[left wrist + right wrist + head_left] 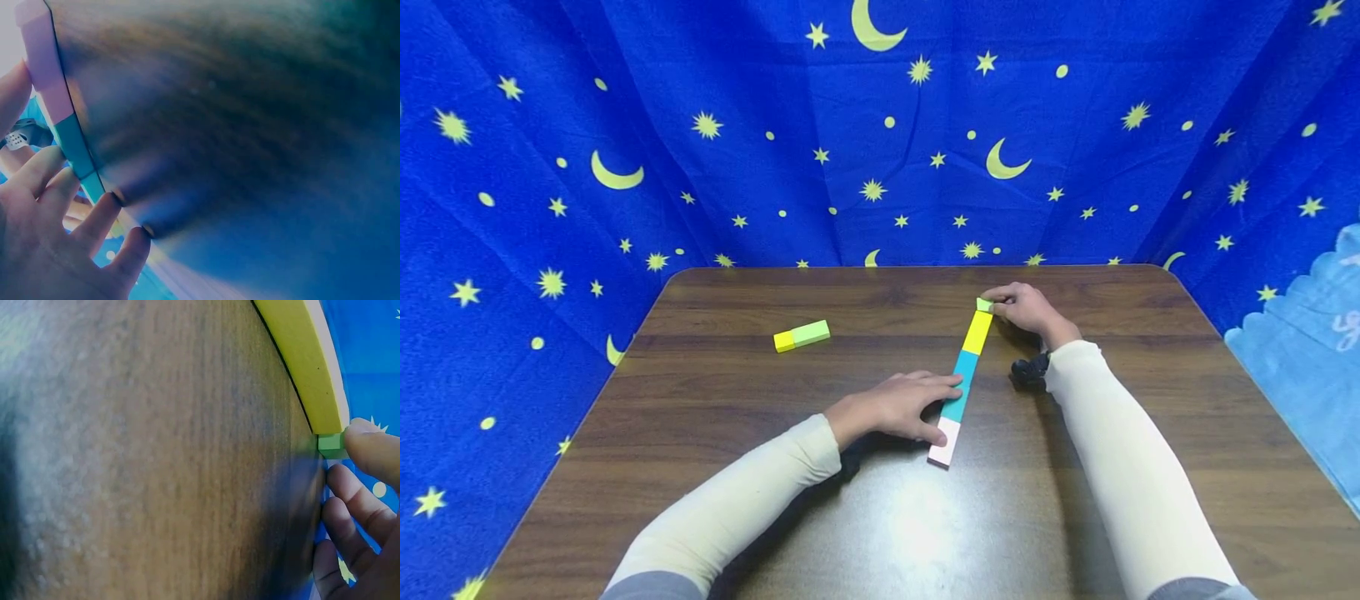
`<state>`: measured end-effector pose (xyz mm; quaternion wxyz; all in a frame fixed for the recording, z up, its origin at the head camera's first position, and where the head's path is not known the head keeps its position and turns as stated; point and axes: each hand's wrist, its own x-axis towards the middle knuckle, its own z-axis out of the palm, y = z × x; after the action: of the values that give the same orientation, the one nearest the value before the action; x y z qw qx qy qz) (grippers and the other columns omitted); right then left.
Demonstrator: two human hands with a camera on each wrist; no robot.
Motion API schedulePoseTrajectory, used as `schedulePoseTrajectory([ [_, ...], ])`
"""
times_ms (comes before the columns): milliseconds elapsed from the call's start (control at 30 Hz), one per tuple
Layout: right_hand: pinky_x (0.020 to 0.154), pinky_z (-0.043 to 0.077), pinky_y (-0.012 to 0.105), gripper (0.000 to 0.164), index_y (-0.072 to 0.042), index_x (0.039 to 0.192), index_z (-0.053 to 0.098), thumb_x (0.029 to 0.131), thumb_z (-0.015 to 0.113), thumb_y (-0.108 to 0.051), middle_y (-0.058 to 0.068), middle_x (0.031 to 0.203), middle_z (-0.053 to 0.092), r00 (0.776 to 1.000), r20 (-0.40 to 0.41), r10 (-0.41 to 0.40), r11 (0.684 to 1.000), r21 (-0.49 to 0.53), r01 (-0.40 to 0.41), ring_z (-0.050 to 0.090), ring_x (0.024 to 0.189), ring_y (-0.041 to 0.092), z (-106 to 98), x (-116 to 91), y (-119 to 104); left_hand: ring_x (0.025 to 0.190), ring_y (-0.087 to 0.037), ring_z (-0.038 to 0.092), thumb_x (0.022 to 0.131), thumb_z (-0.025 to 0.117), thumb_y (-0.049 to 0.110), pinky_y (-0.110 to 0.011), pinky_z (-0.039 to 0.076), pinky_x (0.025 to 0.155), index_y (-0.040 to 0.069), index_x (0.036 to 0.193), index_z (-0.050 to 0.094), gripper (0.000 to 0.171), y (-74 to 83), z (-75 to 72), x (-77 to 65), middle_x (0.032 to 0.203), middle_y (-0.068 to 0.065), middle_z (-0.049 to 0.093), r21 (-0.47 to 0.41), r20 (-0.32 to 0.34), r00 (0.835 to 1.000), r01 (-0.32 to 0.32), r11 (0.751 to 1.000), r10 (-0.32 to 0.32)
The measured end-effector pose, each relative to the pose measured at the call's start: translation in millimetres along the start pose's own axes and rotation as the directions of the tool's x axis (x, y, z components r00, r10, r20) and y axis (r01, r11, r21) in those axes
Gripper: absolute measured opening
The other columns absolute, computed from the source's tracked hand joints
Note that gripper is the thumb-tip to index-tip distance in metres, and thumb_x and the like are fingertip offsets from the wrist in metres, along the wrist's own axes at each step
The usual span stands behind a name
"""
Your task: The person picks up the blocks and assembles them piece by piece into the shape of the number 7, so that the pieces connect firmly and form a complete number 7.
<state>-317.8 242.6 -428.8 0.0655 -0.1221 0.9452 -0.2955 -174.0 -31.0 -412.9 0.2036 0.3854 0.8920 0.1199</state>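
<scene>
A straight row of blocks lies on the table, running away from me. At its near end is a pink block, then teal blocks, then a yellow block. A small light green block sits at the far end, against the yellow one. My right hand pinches this green block between thumb and finger, also seen by the right wrist camera. My left hand lies along the row's left side, fingers spread. Its thumb touches the pink block, and its fingertips are at the teal blocks.
To the left on the brown wooden table lie a small yellow block and a longer light green block, end to end. A blue curtain with moons and stars hangs behind the table and along its sides.
</scene>
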Motion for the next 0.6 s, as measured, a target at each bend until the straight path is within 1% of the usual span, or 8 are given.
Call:
schedulePoseTrajectory([
  [133,0.094,0.046,0.047,0.036,-0.009,0.133,0.063,0.099,0.058,-0.02,0.019,0.12,0.061,1.0,0.003,0.005,1.0,0.008,-0.005,0.055,0.108,0.031,0.6,-0.4,-0.5,0.152,-0.016,0.028,0.091,0.067,0.049,-0.047,0.031,0.12,0.029,0.153,0.039,0.071,0.5,0.3,0.2,0.166,0.015,0.022,0.004,0.0,1.0,0.004,1.0,-0.004],
  [300,0.098,0.047,0.051,0.037,-0.009,0.134,0.063,0.099,0.058,-0.021,0.022,0.126,0.06,1.0,0.015,0.016,1.0,0.011,-0.016,0.056,0.113,0.035,0.4,-1.2,-1.5,0.152,-0.016,0.027,0.091,0.067,0.05,-0.046,0.03,0.121,0.029,0.153,0.039,0.072,0.9,0.2,0.0,0.166,0.016,0.021,0.006,0.003,1.0,0.006,1.0,-0.006],
  [467,0.099,0.046,0.052,0.037,-0.008,0.134,0.062,0.1,0.057,-0.021,0.023,0.127,0.059,1.0,0.009,0.013,1.0,0.009,-0.013,0.056,0.115,0.037,-0.2,-1.5,-2.1,0.152,-0.016,0.027,0.091,0.067,0.05,-0.046,0.03,0.12,0.029,0.153,0.038,0.072,0.1,0.3,0.8,0.166,0.015,0.021,0.006,0.0,1.0,0.005,1.0,-0.005],
  [533,0.1,0.046,0.054,0.039,-0.009,0.137,0.059,0.1,0.056,-0.02,0.024,0.131,0.058,1.0,0.012,0.013,1.0,0.019,-0.013,0.056,0.117,0.038,-0.3,-2.0,-1.9,0.152,-0.016,0.027,0.091,0.067,0.05,-0.046,0.03,0.12,0.029,0.153,0.038,0.072,-0.2,0.5,1.0,0.166,0.016,0.021,0.007,0.0,1.0,0.003,1.0,-0.003],
  [600,0.103,0.045,0.056,0.042,-0.011,0.142,0.055,0.101,0.054,-0.021,0.025,0.137,0.056,1.0,0.014,0.013,0.999,0.03,-0.013,0.055,0.121,0.04,-1.0,-3.2,-0.8,0.152,-0.016,0.027,0.091,0.066,0.05,-0.047,0.03,0.12,0.029,0.153,0.038,0.072,-0.8,0.8,1.3,0.166,0.016,0.021,0.008,0.0,1.0,0.0,1.0,0.0],
])
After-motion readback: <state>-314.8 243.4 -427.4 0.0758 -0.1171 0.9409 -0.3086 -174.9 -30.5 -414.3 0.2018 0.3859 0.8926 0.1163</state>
